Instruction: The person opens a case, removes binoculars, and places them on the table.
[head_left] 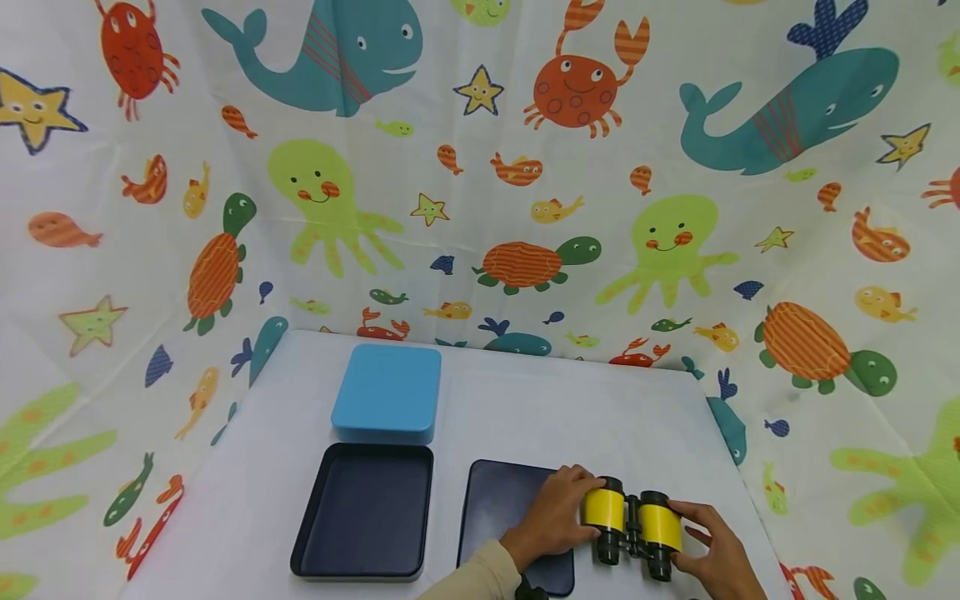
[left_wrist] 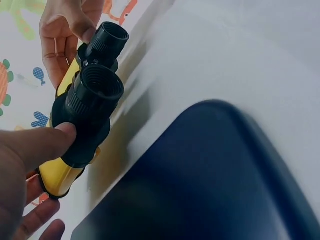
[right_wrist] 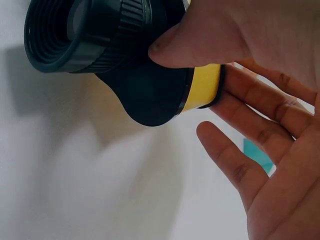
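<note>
A pair of yellow and black binoculars is held between both hands at the right of the table. My left hand grips the left barrel, its thumb on the black body near the eyepiece in the left wrist view. On the other barrel, my right hand pinches with thumb and fingers; the right wrist view shows its thumb on the black part and fingers behind the yellow part. The eyepieces point towards the wearer. Shadows of the binoculars fall on the white table.
A dark navy flat tray or lid lies under the left forearm. Left of it stands a dark rectangular tray, with a light blue box just behind. A curtain printed with sea animals hangs around the white table.
</note>
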